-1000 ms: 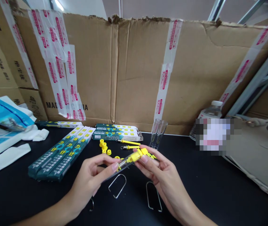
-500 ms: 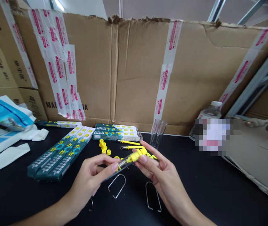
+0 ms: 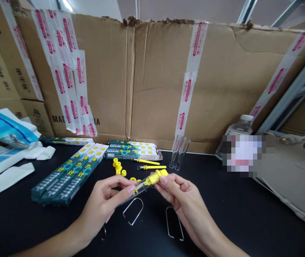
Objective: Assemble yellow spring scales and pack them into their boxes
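Between my hands is a tilted spring scale [image 3: 142, 185], a clear tube with a yellow cap and a metal spring inside. My left hand [image 3: 112, 198] is closed around the tube's lower part, thumb on top. At the upper right end, my right hand [image 3: 177, 191] pinches the yellow cap [image 3: 161, 174] between thumb and fingers. Beyond my hands lie two yellow rods [image 3: 152, 167] with metal ends and several small yellow caps [image 3: 118, 166]. Bent wire hooks [image 3: 133, 211] rest on the black table below my hands; one [image 3: 174, 223] is partly behind my right hand.
Green and white printed boxes [image 3: 69, 173] lie at left, with more boxes [image 3: 132, 150] at the back. Two clear tubes [image 3: 179, 153] stand behind my right hand. A plastic bottle [image 3: 240, 126] and a beige bag [image 3: 294, 171] are at right. Cardboard [image 3: 157, 82] walls the back.
The raised fingers of my right hand have come down and curled in by the yellow cap, uncovering the bases of the clear tubes. My left hand and the tube have barely moved.
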Demonstrator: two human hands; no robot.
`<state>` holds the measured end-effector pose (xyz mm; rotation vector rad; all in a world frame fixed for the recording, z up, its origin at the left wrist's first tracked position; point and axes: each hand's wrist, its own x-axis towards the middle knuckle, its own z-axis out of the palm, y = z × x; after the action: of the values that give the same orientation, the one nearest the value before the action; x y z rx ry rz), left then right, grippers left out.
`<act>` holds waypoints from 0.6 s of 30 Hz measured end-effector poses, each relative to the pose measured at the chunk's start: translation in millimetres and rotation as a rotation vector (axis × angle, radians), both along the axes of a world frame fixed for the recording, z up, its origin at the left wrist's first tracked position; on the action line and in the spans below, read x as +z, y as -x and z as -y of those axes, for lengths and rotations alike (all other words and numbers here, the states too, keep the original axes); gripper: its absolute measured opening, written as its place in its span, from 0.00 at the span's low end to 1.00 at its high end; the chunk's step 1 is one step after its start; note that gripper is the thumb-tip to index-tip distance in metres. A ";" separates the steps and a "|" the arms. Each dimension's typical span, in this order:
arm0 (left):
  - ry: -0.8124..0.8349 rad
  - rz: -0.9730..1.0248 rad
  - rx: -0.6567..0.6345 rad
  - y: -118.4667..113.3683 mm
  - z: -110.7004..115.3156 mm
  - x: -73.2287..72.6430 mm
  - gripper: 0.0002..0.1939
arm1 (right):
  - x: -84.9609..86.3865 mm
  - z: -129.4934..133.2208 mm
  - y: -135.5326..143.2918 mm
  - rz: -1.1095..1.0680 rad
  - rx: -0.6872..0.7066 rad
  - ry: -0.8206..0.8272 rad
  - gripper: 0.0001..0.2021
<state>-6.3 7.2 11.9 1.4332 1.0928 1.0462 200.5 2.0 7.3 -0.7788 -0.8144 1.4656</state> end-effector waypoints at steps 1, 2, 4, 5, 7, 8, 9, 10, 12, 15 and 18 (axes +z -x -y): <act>0.001 -0.001 0.001 -0.2 0.3 0.4 0.19 | 0.4 0.5 0.0 -0.003 0.002 -0.004 0.09; 0.002 -0.003 0.004 -0.3 0.6 0.7 0.19 | 0.9 0.9 0.0 -0.010 0.004 -0.005 0.09; 0.001 -0.004 0.007 -0.3 0.6 0.6 0.19 | 2.0 1.7 0.5 -0.031 0.005 0.001 0.11; 0.000 -0.004 0.008 -0.3 0.4 0.2 0.19 | 2.3 1.9 0.9 -0.042 0.003 0.005 0.15; -0.001 -0.001 0.006 0.0 -0.4 -0.9 0.19 | 2.6 1.8 1.5 -0.047 0.005 0.010 0.21; 0.000 0.002 0.007 0.2 -0.9 -1.5 0.19 | 2.5 1.6 1.7 -0.040 0.009 0.005 0.22; 0.001 0.004 0.010 0.3 -1.4 -2.0 0.19 | 2.3 1.3 1.9 -0.031 0.014 -0.002 0.21; 0.002 0.005 0.012 0.4 -1.9 -2.5 0.19 | 2.0 0.9 2.0 -0.022 0.019 -0.008 0.19; 0.002 0.005 0.007 0.5 -2.7 -3.1 0.19 | 1.5 0.2 2.0 -0.011 0.021 -0.013 0.16; 0.006 0.000 -0.003 0.1 -3.5 -3.3 0.20 | 1.1 -0.2 2.0 -0.008 -0.002 0.007 0.14; 0.003 0.005 0.004 -0.1 -3.5 -3.7 0.20 | 1.1 -0.2 2.4 -0.011 -0.031 0.035 0.14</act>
<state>-6.1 10.7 8.2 1.4258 1.0935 1.0505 198.2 2.3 8.4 -0.8056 -0.7663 1.4590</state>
